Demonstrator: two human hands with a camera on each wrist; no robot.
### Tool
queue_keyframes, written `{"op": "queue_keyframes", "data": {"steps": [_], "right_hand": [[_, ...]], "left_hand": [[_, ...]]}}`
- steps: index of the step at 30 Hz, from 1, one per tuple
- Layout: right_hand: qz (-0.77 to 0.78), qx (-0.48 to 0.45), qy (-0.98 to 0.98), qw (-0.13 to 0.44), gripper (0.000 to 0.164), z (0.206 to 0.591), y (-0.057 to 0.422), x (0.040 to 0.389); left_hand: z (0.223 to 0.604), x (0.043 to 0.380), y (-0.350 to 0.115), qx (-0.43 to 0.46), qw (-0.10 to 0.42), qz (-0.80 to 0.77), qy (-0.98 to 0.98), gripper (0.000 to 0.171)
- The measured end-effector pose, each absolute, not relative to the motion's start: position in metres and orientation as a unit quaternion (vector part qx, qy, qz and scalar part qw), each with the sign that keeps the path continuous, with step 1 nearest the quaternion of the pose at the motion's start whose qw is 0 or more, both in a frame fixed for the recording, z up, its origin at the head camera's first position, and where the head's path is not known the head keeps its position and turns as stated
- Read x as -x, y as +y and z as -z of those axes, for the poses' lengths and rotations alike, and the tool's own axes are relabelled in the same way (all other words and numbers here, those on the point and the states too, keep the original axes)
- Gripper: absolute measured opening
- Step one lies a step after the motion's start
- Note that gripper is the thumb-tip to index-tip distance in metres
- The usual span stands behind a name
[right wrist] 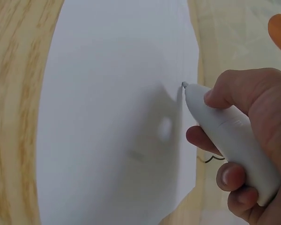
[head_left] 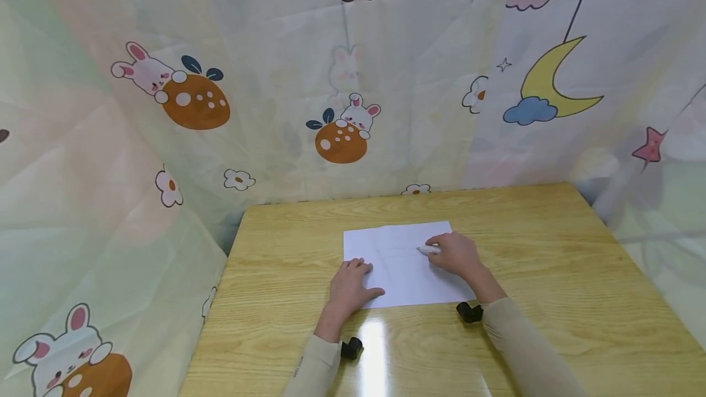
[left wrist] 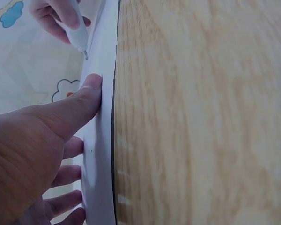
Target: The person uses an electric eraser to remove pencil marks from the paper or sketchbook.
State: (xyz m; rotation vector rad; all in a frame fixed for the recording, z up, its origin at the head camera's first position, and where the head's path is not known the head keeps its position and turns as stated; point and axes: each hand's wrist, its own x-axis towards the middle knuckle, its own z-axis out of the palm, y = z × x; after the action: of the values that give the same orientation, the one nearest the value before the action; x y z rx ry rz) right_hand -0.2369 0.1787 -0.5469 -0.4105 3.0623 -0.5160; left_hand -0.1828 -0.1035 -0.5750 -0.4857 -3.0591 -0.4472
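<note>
A sheet of white paper lies on the wooden table. My left hand rests on its near left corner, thumb and fingers spread; in the left wrist view the thumb lies along the near edge. My right hand grips a thick white pen-shaped tool between thumb and curled fingers, over the right part of the sheet. The tool's small grey tip points left, right at the paper surface. Only very faint lines show on the sheet.
The wooden table extends around the paper on all sides. Behind and beside it hang printed cloth sheets with rabbits, oranges and a moon. Small black devices sit at both wrists, by the beige sleeves.
</note>
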Motion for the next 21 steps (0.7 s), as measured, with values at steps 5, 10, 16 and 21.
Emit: {"op": "queue_keyframes", "data": {"steps": [5, 10, 16, 21], "right_hand": [[0.167, 0.136, 0.977, -0.006, 0.028, 0.5493, 0.1817, 0.2351], [0.171, 0.135, 0.976, -0.004, 0.028, 0.5514, 0.1806, 0.2358], [0.167, 0.127, 0.978, -0.003, 0.028, 0.5517, 0.1784, 0.2354], [0.171, 0.119, 0.978, -0.001, 0.029, 0.5528, 0.1756, 0.2363]], "left_hand": [[0.5759, 0.1826, -0.1032, 0.155, 0.008, 0.143, -0.978, 0.067], [0.5767, 0.1817, -0.1034, 0.156, 0.007, 0.145, -0.977, 0.067], [0.5793, 0.1826, -0.1032, 0.155, -0.003, 0.140, -0.978, 0.069], [0.5779, 0.1827, -0.1019, 0.156, 0.008, 0.145, -0.977, 0.068]]}}
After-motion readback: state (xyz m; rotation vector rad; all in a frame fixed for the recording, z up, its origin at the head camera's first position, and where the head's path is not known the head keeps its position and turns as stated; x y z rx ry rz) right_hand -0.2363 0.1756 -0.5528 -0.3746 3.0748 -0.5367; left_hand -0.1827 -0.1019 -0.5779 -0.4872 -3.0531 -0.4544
